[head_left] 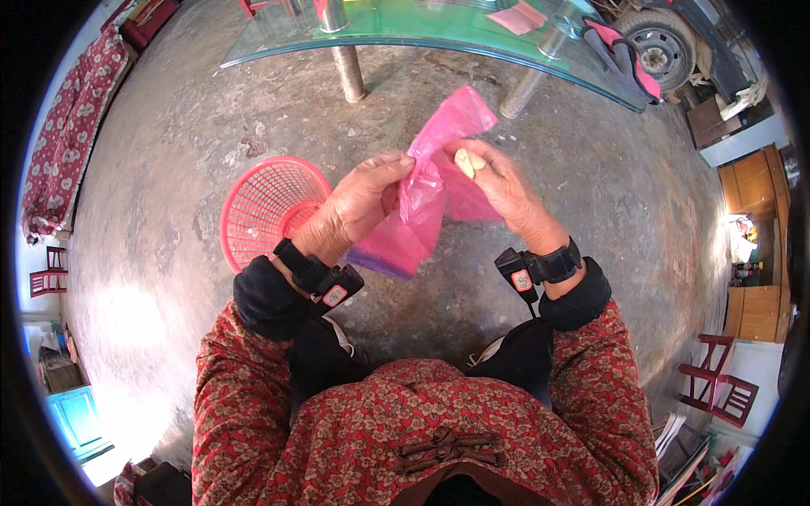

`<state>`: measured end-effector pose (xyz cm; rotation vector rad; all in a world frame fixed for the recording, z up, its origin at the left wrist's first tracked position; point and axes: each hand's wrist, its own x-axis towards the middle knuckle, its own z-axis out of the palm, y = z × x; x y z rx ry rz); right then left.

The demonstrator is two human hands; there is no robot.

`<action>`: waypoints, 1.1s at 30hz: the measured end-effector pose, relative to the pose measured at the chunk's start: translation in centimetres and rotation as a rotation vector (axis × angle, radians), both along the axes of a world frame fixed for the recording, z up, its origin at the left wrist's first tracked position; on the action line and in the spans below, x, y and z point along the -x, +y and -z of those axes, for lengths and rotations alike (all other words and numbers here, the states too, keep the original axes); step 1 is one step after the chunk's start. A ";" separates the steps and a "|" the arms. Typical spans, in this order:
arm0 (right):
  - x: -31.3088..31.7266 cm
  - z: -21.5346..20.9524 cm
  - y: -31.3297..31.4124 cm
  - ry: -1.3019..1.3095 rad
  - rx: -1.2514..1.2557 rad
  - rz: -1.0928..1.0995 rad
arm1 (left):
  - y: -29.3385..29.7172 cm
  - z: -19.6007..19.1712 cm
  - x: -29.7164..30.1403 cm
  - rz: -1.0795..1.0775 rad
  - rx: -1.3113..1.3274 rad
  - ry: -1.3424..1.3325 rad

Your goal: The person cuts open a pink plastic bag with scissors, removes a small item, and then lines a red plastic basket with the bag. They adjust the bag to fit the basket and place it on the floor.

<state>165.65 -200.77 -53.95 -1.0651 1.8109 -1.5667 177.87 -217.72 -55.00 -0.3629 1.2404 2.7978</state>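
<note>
Both of my hands hold a thin pink plastic bag (pixel 426 198) in front of my chest. My left hand (pixel 363 201) pinches the bag's upper edge between thumb and fingers. My right hand (pixel 498 181) grips the other side of the bag, thumb on top. The bag's top corner sticks up above my fingers and its lower part hangs down between my wrists, looking purple at the bottom. A black strap with a small device sits on each wrist.
A red plastic basket (pixel 268 207) stands on the concrete floor just left of my left hand. A glass table (pixel 422 34) on metal legs stands ahead. A tyre (pixel 658 38) lies at the far right, red chairs (pixel 717 384) at the right and left edges.
</note>
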 end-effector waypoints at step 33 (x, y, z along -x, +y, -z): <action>-2.4 0.4 -1.2 -0.037 -0.055 -0.021 | -0.2 2.0 -0.3 -0.017 -0.076 -0.034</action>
